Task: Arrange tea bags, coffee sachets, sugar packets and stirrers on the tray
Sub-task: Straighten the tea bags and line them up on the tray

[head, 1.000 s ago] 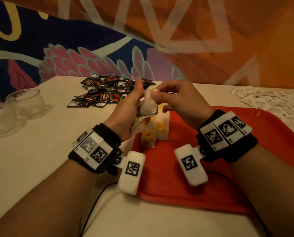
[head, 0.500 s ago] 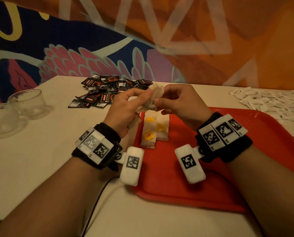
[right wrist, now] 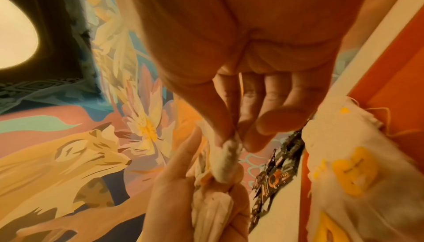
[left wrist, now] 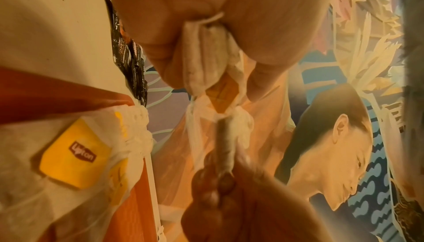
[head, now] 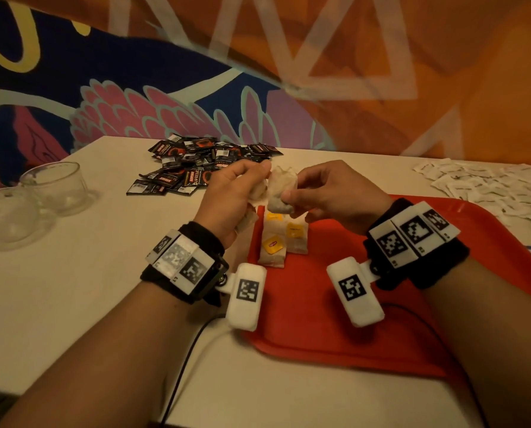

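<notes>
red tray (head: 381, 335); right hand (head: 335, 193) pinches tea bag (head: 281, 193), left hand (head: 233, 199) clutches bundle (left wrist: 204, 55); wrist views reveal.

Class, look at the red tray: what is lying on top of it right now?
On the red tray, tea bags with yellow tags lie overlapping near its far left corner. Their exact count is unclear, since the right hand, pinching another tea bag, covers the tray behind it.
</notes>
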A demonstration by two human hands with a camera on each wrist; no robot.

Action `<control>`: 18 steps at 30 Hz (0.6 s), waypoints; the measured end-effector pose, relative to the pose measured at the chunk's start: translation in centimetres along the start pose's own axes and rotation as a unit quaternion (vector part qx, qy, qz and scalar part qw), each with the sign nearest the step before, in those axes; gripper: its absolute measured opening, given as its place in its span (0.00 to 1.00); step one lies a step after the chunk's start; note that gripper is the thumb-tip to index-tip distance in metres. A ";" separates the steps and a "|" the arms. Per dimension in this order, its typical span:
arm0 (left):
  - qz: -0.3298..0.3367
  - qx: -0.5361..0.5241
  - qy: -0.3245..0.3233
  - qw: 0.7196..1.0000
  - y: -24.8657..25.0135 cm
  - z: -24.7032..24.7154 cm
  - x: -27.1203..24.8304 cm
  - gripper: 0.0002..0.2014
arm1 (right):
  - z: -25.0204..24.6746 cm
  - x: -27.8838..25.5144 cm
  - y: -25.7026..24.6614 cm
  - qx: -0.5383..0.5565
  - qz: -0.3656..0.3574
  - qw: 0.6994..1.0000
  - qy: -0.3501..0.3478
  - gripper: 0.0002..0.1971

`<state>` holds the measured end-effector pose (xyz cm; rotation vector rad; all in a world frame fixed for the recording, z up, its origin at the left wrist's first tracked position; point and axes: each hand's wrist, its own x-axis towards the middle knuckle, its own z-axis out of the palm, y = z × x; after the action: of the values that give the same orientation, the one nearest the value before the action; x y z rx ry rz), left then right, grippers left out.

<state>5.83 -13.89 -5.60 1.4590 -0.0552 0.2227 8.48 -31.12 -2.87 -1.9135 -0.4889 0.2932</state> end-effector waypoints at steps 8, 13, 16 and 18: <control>-0.043 0.010 0.036 0.998 -0.2 -0.6 0.4 0.10 | -0.5 -1.0 2.3 -0.095 0.157 0.982 -0.043 0.07; -0.055 0.009 0.038 0.998 -0.3 -0.6 0.5 0.11 | 0.2 -1.6 3.2 -0.073 0.207 0.973 -0.071 0.09; -0.055 0.011 0.042 0.998 -0.4 -0.6 0.5 0.11 | 0.6 -1.5 3.3 -0.063 0.218 0.972 -0.066 0.09; -0.055 0.012 0.042 0.998 -0.4 -0.5 0.5 0.11 | 0.7 -1.3 3.2 -0.074 0.219 0.971 -0.062 0.11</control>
<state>6.33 -13.35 -5.92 1.4708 0.0970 0.1946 7.69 -32.18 -6.16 -2.1485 -0.1650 0.6840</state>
